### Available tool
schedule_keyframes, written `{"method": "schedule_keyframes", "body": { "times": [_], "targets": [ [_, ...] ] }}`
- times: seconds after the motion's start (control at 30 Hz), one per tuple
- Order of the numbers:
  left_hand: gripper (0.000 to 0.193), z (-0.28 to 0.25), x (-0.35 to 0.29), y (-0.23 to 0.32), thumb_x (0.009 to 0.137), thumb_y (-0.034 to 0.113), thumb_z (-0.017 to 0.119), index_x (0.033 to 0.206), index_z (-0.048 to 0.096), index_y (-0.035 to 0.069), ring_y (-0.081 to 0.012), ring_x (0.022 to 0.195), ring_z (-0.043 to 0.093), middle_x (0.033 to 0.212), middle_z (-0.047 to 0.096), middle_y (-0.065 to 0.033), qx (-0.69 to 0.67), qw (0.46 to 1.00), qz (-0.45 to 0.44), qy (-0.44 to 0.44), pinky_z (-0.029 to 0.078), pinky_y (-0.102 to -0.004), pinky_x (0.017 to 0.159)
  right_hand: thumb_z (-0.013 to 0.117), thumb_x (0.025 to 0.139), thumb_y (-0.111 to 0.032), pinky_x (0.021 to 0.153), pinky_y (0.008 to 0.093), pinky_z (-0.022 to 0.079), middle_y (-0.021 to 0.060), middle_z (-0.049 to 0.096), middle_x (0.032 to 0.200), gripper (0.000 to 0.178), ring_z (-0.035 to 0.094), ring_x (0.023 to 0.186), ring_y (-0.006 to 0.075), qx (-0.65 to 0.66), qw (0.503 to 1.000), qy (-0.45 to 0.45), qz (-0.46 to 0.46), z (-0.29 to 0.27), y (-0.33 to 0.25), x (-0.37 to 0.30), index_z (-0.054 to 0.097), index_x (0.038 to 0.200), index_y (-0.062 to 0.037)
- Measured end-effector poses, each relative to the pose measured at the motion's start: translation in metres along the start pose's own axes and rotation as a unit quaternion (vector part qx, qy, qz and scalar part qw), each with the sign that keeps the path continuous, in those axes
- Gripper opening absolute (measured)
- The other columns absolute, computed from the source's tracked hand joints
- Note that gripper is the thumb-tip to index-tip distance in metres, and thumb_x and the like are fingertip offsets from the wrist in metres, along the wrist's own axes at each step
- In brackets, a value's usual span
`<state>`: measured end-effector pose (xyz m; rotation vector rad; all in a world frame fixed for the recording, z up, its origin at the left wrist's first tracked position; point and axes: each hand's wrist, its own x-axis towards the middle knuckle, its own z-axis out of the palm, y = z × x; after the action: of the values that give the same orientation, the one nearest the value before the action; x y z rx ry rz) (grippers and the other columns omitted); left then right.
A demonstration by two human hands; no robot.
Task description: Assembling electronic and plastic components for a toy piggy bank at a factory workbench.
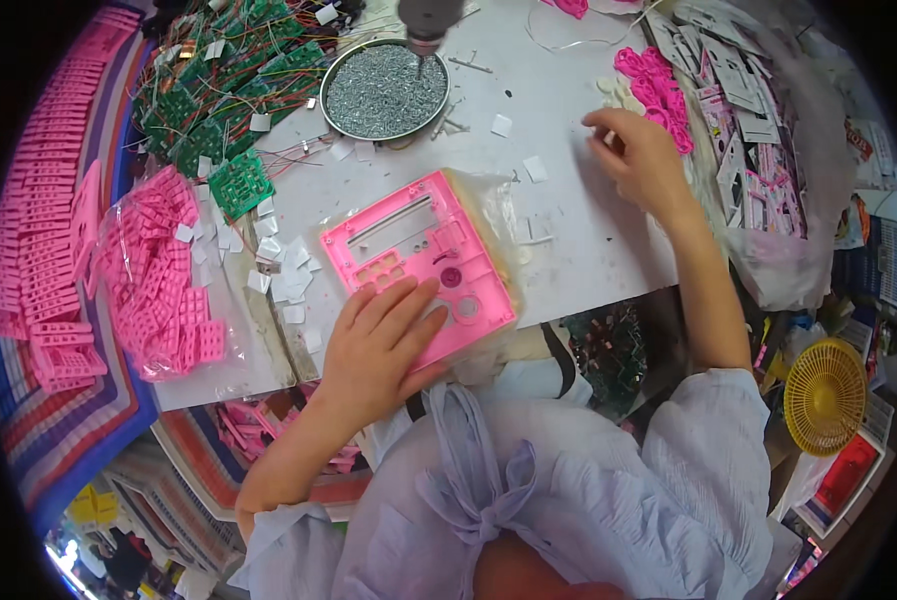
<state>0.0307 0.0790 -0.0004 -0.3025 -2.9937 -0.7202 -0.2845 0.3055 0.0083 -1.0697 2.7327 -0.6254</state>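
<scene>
A pink plastic casing [430, 240] lies open side up on a plastic-wrapped pad at the near edge of the table. It has small cutouts, a clear window strip and a round purplish part. My left hand [378, 345] holds its near left part, fingers over the top and thumb along the near edge. Off to the right, my right hand [643, 160] is raised over the white table, thumb and forefinger apart, with nothing visible between them. It is nearest to a pile of bright pink parts [653, 90] and small cream-coloured pieces [618, 95].
A round dish of small screws [386, 92] sits under a dark power screwdriver [428, 25]. Green circuit boards with wires [238, 80], bagged pink keypads [163, 290] and white squares [286, 270] lie left. At right stands a plastic bag of flat printed pieces [743, 110].
</scene>
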Motion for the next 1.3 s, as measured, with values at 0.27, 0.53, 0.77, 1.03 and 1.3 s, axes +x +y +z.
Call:
{"method": "schedule_keyframes", "body": {
  "times": [0.27, 0.53, 0.77, 1.03, 1.3],
  "targets": [
    [0.05, -0.018, 0.007, -0.001, 0.074, 0.026, 0.08, 0.12, 0.065, 0.011, -0.0285, 0.121, 0.056, 0.134, 0.057, -0.0121, -0.079, 0.997, 0.004, 0.022, 0.044, -0.0461, 0.1, 0.063, 0.083, -0.005, 0.076, 0.0433, 0.052, 0.0097, 0.065, 0.097, 0.022, 0.063, 0.092, 0.033, -0.109, 0.978, 0.037, -0.174, 0.017, 0.024, 0.003, 0.068, 0.103, -0.0095],
    [0.014, -0.027, 0.046, -0.003, 0.094, 0.012, 0.067, 0.1, 0.067, 0.0, -0.0112, 0.066, 0.055, 0.078, 0.063, -0.0049, -0.345, 0.914, -0.166, 0.133, 0.044, -0.0271, 0.059, 0.068, 0.081, 0.0, 0.078, 0.0379, 0.054, 0.0111, 0.066, 0.086, 0.027, 0.066, 0.085, 0.0304, 0.309, 0.909, -0.107, -0.258, 0.023, -0.139, -0.031, 0.069, 0.108, -0.0035],
    [0.013, -0.022, 0.032, -0.007, 0.088, 0.012, 0.069, 0.098, 0.067, 0.004, -0.0227, 0.09, 0.064, 0.095, 0.066, -0.0083, -0.16, 0.971, -0.069, 0.165, 0.049, -0.0375, 0.081, 0.073, 0.08, -0.005, 0.077, 0.0406, 0.054, 0.0078, 0.066, 0.084, 0.014, 0.064, 0.084, 0.0285, 0.225, 0.951, -0.055, -0.203, 0.041, -0.136, -0.043, 0.067, 0.093, -0.0028],
    [0.03, 0.004, 0.012, -0.007, 0.076, 0.016, 0.075, 0.104, 0.068, 0.009, -0.0268, 0.119, 0.057, 0.114, 0.066, -0.0055, -0.032, 0.992, -0.037, 0.12, 0.041, -0.0449, 0.102, 0.072, 0.075, -0.004, 0.09, 0.0429, 0.05, 0.0105, 0.062, 0.113, 0.016, 0.054, 0.111, 0.0363, 0.046, 0.949, -0.014, -0.312, 0.066, -0.138, -0.05, 0.064, 0.088, -0.0007],
    [0.031, 0.01, 0.01, -0.011, 0.073, 0.015, 0.076, 0.103, 0.068, 0.009, -0.0266, 0.118, 0.057, 0.113, 0.065, -0.0054, -0.05, 0.989, -0.038, 0.137, 0.041, -0.0447, 0.101, 0.071, 0.075, -0.006, 0.086, 0.0457, 0.047, 0.0105, 0.059, 0.116, 0.02, 0.052, 0.113, 0.0368, -0.007, 0.961, 0.031, -0.275, 0.075, -0.143, -0.062, 0.063, 0.092, 0.0]
  ]
}}
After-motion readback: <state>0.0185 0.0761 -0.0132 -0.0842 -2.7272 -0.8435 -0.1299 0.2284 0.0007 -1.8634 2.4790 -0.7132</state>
